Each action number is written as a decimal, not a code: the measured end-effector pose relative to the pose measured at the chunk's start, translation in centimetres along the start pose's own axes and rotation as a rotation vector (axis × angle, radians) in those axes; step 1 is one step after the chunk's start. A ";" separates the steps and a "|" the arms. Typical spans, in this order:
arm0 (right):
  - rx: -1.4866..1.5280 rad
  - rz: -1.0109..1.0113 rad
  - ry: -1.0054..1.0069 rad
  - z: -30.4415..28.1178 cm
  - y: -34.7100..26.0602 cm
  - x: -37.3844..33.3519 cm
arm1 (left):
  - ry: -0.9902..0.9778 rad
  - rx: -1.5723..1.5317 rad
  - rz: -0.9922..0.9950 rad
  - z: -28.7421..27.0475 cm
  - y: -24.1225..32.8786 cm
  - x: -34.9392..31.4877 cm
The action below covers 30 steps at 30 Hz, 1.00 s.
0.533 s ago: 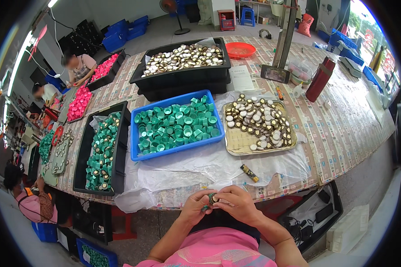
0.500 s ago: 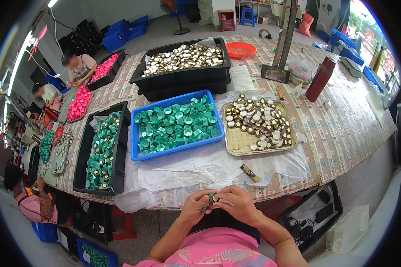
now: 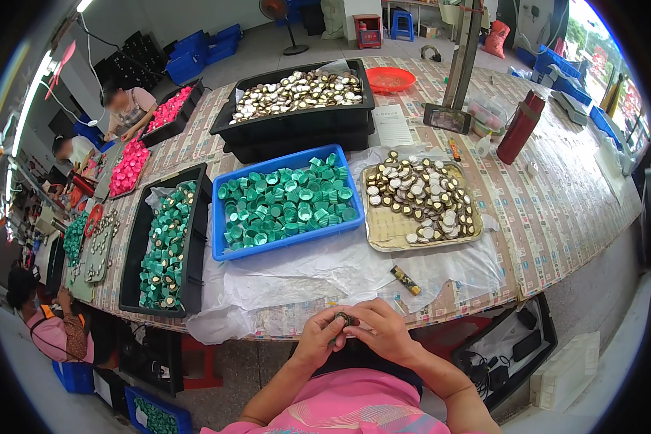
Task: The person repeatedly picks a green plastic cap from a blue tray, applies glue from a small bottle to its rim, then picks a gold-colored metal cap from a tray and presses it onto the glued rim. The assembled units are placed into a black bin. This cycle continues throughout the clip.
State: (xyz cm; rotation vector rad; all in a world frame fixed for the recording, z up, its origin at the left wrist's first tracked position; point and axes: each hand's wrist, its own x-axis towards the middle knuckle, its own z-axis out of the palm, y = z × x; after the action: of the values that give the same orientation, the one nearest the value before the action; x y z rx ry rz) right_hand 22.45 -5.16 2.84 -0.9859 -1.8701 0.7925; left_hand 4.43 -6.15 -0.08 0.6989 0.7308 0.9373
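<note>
In front of my body, at the table's near edge, my left hand (image 3: 319, 338) and my right hand (image 3: 381, 333) meet with their fingers closed. Pinched between both sets of fingertips is a small dark round piece (image 3: 345, 319), mostly covered by the fingers. A bit of green shows under it in my left hand. Beyond the hands lies a blue tray (image 3: 289, 243) full of green fluted cups (image 3: 289, 202). To its right, a shallow metal tray (image 3: 389, 228) holds a heap of brown-and-white round discs (image 3: 423, 192).
A black tray (image 3: 198, 249) of green cups with discs stands left; stacked black trays (image 3: 296, 119) of discs stand behind. A small black-and-gold cylinder (image 3: 405, 281) lies on the plastic sheet. At right are a red flask (image 3: 520, 130) and a phone (image 3: 447, 119). Co-workers sit at left.
My hands have shifted slightly upward, and my fingers have closed further over the small piece, so less of it shows. The trays have not moved.
</note>
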 end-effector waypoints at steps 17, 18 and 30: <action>0.022 -0.052 -0.001 0.3 0.8 -0.5 | 0.136 0.138 0.028 0.0 0.4 -0.4; 0.017 -0.057 0.006 0.4 0.9 -0.6 | 0.193 0.183 0.065 -0.6 1.2 -0.5; 0.044 0.041 0.028 0.8 1.5 -1.7 | 1.240 0.456 0.949 -16.4 20.1 -4.2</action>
State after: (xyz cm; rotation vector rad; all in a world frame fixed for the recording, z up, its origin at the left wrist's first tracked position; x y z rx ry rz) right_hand 22.79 -6.00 0.67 -1.0059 -1.8065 0.8365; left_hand -19.39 1.95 7.48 0.8363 1.8097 2.1768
